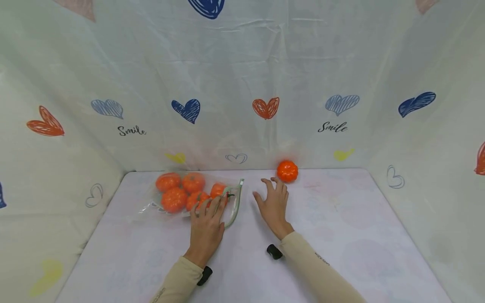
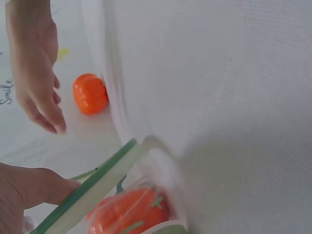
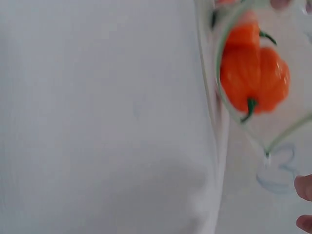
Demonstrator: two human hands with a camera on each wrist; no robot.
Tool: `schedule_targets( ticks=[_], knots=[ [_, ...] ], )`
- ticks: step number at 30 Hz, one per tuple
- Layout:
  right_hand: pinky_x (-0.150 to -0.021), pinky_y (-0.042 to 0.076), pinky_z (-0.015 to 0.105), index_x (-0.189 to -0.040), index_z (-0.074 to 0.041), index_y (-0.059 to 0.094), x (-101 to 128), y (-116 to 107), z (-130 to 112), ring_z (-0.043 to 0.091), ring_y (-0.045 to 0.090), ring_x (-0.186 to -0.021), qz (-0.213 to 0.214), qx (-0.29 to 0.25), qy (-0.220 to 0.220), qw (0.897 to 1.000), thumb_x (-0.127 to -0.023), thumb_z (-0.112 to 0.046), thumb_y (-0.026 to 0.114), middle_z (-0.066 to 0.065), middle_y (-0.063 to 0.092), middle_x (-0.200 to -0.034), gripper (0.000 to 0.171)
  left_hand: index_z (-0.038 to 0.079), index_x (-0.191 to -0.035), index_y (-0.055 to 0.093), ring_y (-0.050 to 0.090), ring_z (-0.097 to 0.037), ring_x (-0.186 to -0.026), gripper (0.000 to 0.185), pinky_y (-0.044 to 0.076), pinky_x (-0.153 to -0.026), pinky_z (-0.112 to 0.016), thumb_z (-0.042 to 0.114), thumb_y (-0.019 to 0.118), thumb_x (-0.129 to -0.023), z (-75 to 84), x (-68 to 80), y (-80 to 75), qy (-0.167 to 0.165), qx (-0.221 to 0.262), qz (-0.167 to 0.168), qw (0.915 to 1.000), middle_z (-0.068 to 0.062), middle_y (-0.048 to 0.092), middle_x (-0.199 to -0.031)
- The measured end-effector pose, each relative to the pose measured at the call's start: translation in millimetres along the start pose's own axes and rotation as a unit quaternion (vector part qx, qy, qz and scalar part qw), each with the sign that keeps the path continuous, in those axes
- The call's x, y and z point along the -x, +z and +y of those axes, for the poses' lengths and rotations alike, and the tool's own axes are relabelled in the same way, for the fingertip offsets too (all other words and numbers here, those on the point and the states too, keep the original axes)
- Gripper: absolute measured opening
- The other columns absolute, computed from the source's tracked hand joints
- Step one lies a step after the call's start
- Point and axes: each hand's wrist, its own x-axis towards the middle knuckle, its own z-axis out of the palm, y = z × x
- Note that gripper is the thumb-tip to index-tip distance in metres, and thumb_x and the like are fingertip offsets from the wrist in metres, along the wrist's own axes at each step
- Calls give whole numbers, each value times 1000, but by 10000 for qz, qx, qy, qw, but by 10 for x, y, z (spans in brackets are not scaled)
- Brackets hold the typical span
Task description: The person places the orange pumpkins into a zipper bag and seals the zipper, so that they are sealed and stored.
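A clear zip bag [image 1: 237, 204] with a green edge lies on its side, holding several small orange pumpkins [image 1: 174, 200]. My left hand [image 1: 206, 233] grips the bag near its mouth; the left wrist view shows the thumb [image 2: 51, 186] against the green zip strip [image 2: 87, 190]. To the right of the bag's mouth, my right hand [image 1: 273, 206] holds nothing, its fingers spread and slightly bent. One loose pumpkin [image 1: 287, 171] sits just beyond its fingertips. Through the gaping bag mouth, a pumpkin with a green stem [image 3: 256, 80] shows in the right wrist view.
A white cloth covers the table [image 1: 341, 235]. Behind it hangs a pale curtain [image 1: 227, 71] printed with hearts and the word Smile, close to the loose pumpkin. Similar sheets rise along both sides.
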Motion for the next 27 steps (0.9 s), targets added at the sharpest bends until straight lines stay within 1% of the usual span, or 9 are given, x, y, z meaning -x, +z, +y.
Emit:
schedule_targets(
  ticks=[4,8,10,14,18,24,27],
  knots=[
    [-107,35,58,-135,0,63,-158,-192,201,46,43,-128,144,169,121,9997,-92,-22,83,27,49,-137,52,5,-142,66,56,-36,-118,93,41,-100,-62,4,101,-57,0,0,0,10,-19,12,10000,-12,64,-133],
    [-111,34,60,-134,6,61,-295,-337,390,48,40,-133,128,416,243,9988,-91,-21,83,30,47,-141,56,5,-141,67,56,-36,-117,92,42,-100,-62,4,102,-56,-6,-2,10,27,-43,26,10000,-11,64,-133],
    [-112,33,61,-135,7,58,-361,-386,474,49,39,-135,65,537,288,9981,-90,-21,84,31,46,-143,59,6,-141,67,56,-36,-117,92,42,-100,-61,5,102,-56,-10,-2,14,30,-68,16,10000,-11,64,-133],
    [-115,31,63,-142,7,52,-480,-455,600,50,37,-139,-126,660,367,9971,-88,-20,85,33,43,-147,69,6,-141,66,56,-36,-117,92,42,-100,-61,6,102,-56,-23,-2,19,28,-117,0,9999,-11,64,-133],
    [-117,30,63,-148,7,44,-579,-493,689,50,35,-141,-453,824,462,9945,-88,-21,85,34,40,-150,77,7,-141,66,56,-37,-117,92,42,-100,-61,5,102,-56,-33,0,21,28,-99,18,9999,-11,65,-133],
    [-118,29,64,-154,5,38,-663,-526,758,50,33,-144,-944,927,703,9887,-89,-21,84,33,37,-155,85,6,-140,67,57,-37,-118,92,41,-100,-62,5,103,-56,-39,2,12,34,-92,19,9999,-12,65,-133],
    [-118,30,64,-155,5,36,-679,-523,773,49,35,-142,-1121,960,774,9860,-90,-21,83,32,39,-154,85,5,-140,67,57,-38,-119,91,41,-100,-62,6,103,-56,-39,5,3,12,-108,-23,9999,-12,65,-133]
  ],
)
